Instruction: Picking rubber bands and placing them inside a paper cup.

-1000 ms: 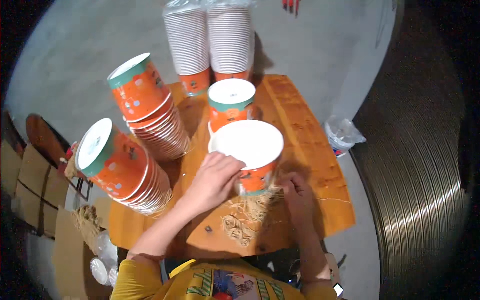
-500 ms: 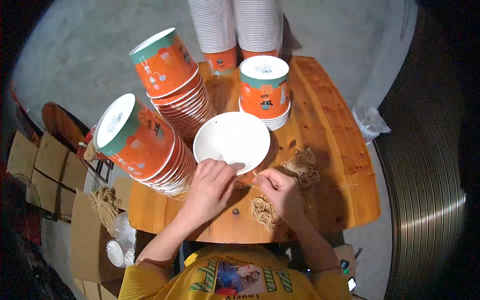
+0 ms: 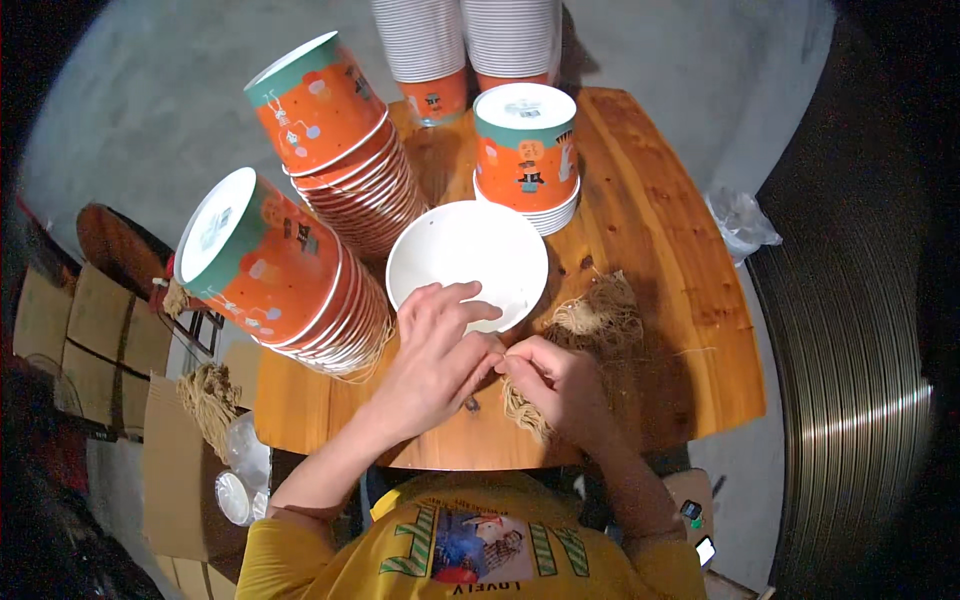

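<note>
A white-lined paper bucket (image 3: 468, 250) stands mouth up on the wooden table in front of me. My left hand (image 3: 435, 350) is at its near rim, with some fingers raised over the mouth. Its thumb and index finger close against the fingertips of my right hand (image 3: 560, 380), just below the rim. My right hand pinches a thin strand of twine, of which only a tiny bit shows. What the left fingertips hold is hidden. Beneath my right hand lies a small tan twine bundle (image 3: 522, 408), partly covered. A looser twine bundle (image 3: 600, 310) lies beyond it.
Tall stacks of upside-down orange and green buckets lean at the left (image 3: 290, 260) and behind them (image 3: 335, 130). A shorter stack (image 3: 527, 160) stands beyond the white bucket. Two wrapped stacks (image 3: 430, 60) rise at the far edge. A cardboard box (image 3: 180, 470) sits left of the wooden table (image 3: 690, 290).
My left hand has lifted its fingers off the bucket's inner rim and moved right. Both hands' fingertips now meet in front of the bucket. The view has shifted slightly.
</note>
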A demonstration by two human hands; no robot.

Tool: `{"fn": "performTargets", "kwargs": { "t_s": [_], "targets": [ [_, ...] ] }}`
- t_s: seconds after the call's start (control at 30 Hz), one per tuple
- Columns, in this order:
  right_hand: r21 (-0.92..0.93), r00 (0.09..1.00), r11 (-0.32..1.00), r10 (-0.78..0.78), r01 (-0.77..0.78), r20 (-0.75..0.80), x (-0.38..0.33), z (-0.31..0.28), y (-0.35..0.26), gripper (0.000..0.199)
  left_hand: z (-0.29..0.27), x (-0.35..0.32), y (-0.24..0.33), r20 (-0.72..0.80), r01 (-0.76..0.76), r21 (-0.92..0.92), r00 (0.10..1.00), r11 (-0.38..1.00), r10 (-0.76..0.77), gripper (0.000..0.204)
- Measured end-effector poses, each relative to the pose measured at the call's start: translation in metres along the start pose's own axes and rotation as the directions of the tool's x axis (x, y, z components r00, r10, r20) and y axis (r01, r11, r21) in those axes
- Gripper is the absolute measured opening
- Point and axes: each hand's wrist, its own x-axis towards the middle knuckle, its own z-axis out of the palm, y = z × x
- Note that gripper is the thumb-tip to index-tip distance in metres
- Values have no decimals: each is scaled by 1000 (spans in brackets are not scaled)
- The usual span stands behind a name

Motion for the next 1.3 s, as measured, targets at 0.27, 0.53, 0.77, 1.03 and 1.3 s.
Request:
{"fn": "performTargets", "kwargs": {
  "t_s": [0.27, 0.53, 0.77, 1.03, 1.3],
  "targets": [
    [129, 984, 991, -20, 44, -178, -3, 7, 10, 8, 1, 5, 0, 18, -11, 20, 1000, 1000, 11, 14],
    [187, 942, 981, 16, 50, -335, 5, 18, 25, 6, 1, 13, -1, 103, 322, -288, 947, 902, -305, 21],
    [160, 908, 967, -121, 200, -402, 10, 29, 35, 6, -1, 21, 6, 220, 378, -229, 918, 897, -330, 22],
    [67, 886, 989, -85, 129, -457, 12, 31, 36, 12, -2, 24, 10, 241, 378, -239, 916, 895, -322, 25],
    [7, 871, 993, -98, 116, -481, 15, 32, 34, 13, -6, 25, 6, 340, 437, -235, 874, 868, -348, 33]
  ]
}}
